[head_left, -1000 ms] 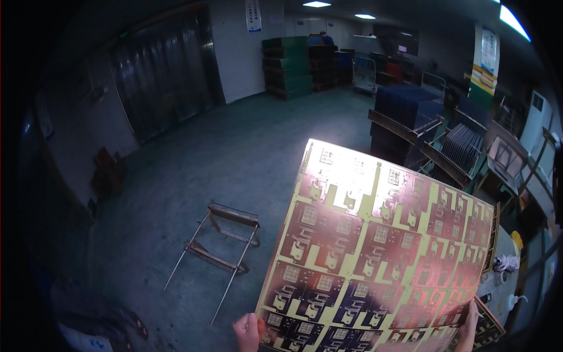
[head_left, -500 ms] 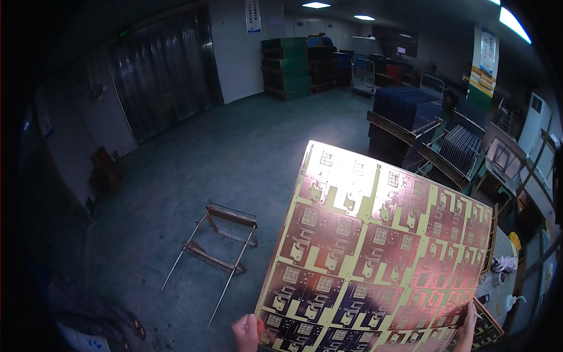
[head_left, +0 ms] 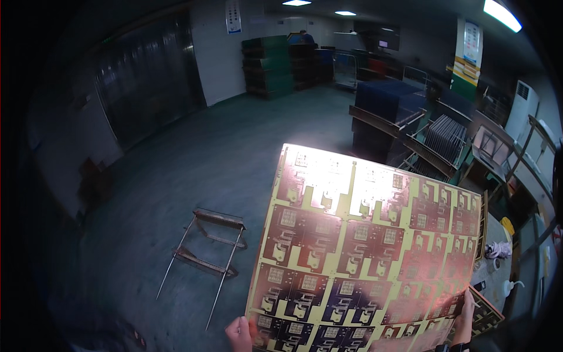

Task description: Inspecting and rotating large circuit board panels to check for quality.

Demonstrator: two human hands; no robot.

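A large copper-coloured circuit board panel, patterned with rows of repeated circuits on yellowish base, is held up tilted before me. My left hand grips its lower left edge with fingers closed. On the lower right side, my right hand is closed round the opposite edge. Bright light glares off the panel's upper left part. Behind my right hand the corner of another patterned panel shows; most of it is hidden by the held one.
A metal rack frame stands on the green floor to the left. Racks of dark upright panels stand behind the held panel. At right, a worktable carries a white squeeze bottle and a crumpled cloth. Green stacked bins stand far back.
The panel and both hands have shifted slightly left in view, and the whole room has shifted left too. Both hands keep their hold on the panel.
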